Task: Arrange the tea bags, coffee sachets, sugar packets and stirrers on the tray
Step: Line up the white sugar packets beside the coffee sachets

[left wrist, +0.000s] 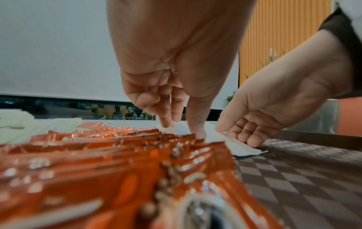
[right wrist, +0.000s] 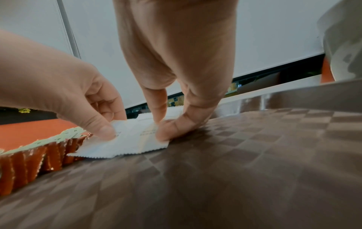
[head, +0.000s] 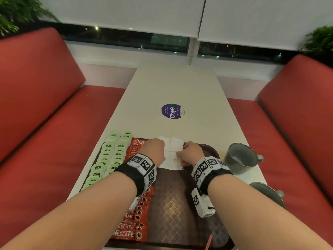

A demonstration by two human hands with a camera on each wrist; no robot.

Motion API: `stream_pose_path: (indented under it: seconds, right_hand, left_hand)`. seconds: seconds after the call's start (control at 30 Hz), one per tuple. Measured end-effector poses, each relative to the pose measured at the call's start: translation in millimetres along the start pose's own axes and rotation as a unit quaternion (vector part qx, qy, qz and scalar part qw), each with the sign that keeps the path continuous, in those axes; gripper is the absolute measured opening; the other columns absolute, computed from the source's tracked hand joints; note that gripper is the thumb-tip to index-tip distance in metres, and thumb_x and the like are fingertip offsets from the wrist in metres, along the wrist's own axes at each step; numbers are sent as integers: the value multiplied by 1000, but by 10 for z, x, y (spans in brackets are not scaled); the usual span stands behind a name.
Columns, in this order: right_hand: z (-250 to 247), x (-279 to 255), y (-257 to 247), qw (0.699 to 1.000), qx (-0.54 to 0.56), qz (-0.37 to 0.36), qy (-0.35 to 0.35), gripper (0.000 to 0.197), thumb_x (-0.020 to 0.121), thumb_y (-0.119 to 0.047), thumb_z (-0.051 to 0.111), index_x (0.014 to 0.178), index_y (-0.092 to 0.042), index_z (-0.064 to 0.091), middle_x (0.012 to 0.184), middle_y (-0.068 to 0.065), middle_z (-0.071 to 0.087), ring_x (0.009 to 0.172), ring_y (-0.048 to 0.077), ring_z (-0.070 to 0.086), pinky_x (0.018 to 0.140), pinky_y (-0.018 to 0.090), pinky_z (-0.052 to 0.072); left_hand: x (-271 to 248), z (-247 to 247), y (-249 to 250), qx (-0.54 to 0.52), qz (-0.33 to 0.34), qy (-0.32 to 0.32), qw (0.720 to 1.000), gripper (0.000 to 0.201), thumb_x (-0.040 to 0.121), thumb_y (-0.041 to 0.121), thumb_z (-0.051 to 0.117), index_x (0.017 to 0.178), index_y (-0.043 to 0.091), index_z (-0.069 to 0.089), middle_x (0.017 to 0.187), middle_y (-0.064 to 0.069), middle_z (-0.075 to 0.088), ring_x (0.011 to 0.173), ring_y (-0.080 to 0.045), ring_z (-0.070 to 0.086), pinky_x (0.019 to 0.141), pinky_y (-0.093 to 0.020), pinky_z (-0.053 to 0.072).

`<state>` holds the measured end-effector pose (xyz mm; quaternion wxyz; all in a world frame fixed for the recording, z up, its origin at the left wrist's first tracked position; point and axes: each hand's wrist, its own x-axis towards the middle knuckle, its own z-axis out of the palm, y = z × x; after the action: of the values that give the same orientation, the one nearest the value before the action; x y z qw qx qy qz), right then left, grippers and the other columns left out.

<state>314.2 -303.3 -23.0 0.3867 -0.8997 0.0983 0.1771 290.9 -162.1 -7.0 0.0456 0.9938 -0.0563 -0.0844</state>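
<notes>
A brown patterned tray (head: 180,204) lies on the white table. Two rows of green tea bags (head: 108,156) run along its left side. A column of red coffee sachets (head: 133,222) lies beside them. White sugar packets (head: 173,160) overlap at the tray's far end, some reaching past the rim. My left hand (head: 153,148) pinches the packets' left side with thumb and fingers (right wrist: 105,128). My right hand (head: 191,152) pinches their right edge, thumb (left wrist: 225,125) on top and fingers underneath. In the right wrist view the packets (right wrist: 127,145) rest against the sachets (right wrist: 29,159).
Two grey mugs (head: 239,157) (head: 268,193) stand on the table right of the tray. A pink stirrer (head: 209,242) pokes in at the tray's near edge. A purple round sticker (head: 172,111) lies on the table beyond. Red benches flank the table.
</notes>
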Motion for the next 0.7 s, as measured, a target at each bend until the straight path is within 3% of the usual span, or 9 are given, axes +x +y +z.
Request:
stream_pose_path:
  seconds: [0.1,0.2,0.27,0.37,0.47,0.53,0.7]
  right_hand:
    - [-29,-9,-23,1000,0,1,-6,11,85,-8,57,78,-13,50,75,13,68,81,32,72,79,43,59]
    - [-72,-45,-11,1000,-11,6,-2,11,85,-9,58,95,-7,54,85,14,70,83,30,72,78,42,59]
    - [-130,-136,-15,1000,-10,14,5,8,89,-10,58,94,-9,52,91,15,69,84,29,71,75,40,60]
    - [-244,-348,-51,1000,-2,-15,9,11,90,-12,60,96,-3,59,89,17,67,79,29,69,74,41,60]
    - [-274,-743,-107,997,29,-74,12,20,88,-17,65,104,-7,61,84,10,64,64,20,63,65,34,58]
    - [-244,-1133,-130,990,-12,-137,1,17,87,-22,66,102,-16,61,79,3,65,62,13,61,63,27,51]
    - [-67,-2300,37,962,-86,-238,-100,19,82,-26,73,97,-30,61,81,-9,63,74,5,59,71,19,47]
  left_hand:
    - [-23,-52,-49,-57,-21,9,998,29,90,20,58,115,6,59,118,-10,61,108,-25,58,86,-30,45]
    - [-98,-240,-205,-140,-61,47,987,33,89,22,58,120,10,58,120,-8,61,108,-25,57,89,-32,46]
    - [-213,-432,-353,-179,-78,78,978,37,87,26,61,122,14,58,116,-6,62,104,-22,57,87,-31,47]
    - [-567,-787,-557,-217,-58,111,968,35,85,31,65,117,19,60,104,2,62,89,-14,55,76,-25,40]
    - [-1154,-995,-661,-223,-6,137,965,30,84,36,67,110,24,62,95,10,61,78,-9,54,71,-25,39]
    - [-1605,-971,-696,-220,18,120,968,26,83,37,67,107,29,62,91,14,61,77,-6,55,71,-25,42]
    - [-2614,-493,-844,-199,31,-32,979,32,82,43,66,113,38,60,96,21,58,86,3,55,72,-15,41]
